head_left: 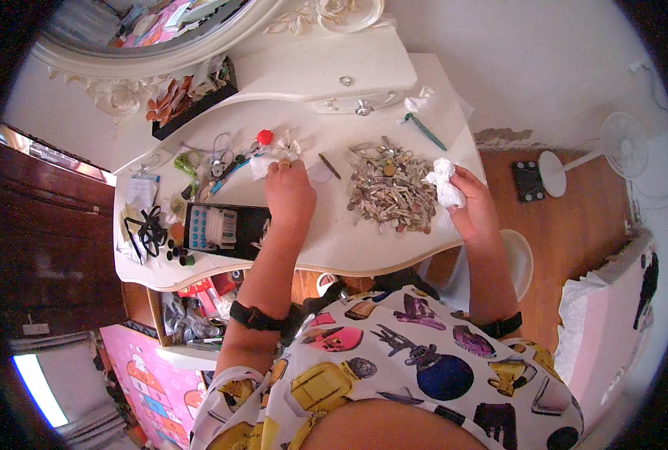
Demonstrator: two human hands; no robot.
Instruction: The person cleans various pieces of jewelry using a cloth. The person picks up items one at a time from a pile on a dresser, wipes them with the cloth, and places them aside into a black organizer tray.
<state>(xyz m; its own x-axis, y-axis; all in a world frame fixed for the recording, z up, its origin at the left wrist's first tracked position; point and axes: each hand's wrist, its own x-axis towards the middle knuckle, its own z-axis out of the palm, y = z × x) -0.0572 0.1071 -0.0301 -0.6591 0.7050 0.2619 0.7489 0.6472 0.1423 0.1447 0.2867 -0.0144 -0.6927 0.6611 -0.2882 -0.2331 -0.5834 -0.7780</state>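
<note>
My right hand [476,203] grips a crumpled white tissue [445,184] at the right edge of a heap of small mixed pieces [390,194], many thin and pale, some metallic. My left hand [290,191] is over the middle of the white table [328,236], fingers curled down. A white piece of tissue or paper [260,167] lies at its fingertips; whether they pinch anything is hidden. Just beyond those fingers is a clear or white crinkled bow-like thing [289,146]. A thin dark stick [329,166] and a pale round piece [318,172] lie between hand and heap.
Below my left forearm sits a black box [244,253] with a blue blister pack [199,228]. Left are black ribbon [151,230], green cord [186,171] and a red ball-like piece [264,136]. A green tube-like tool [426,133] lies back right. An open drawer [162,332] is below.
</note>
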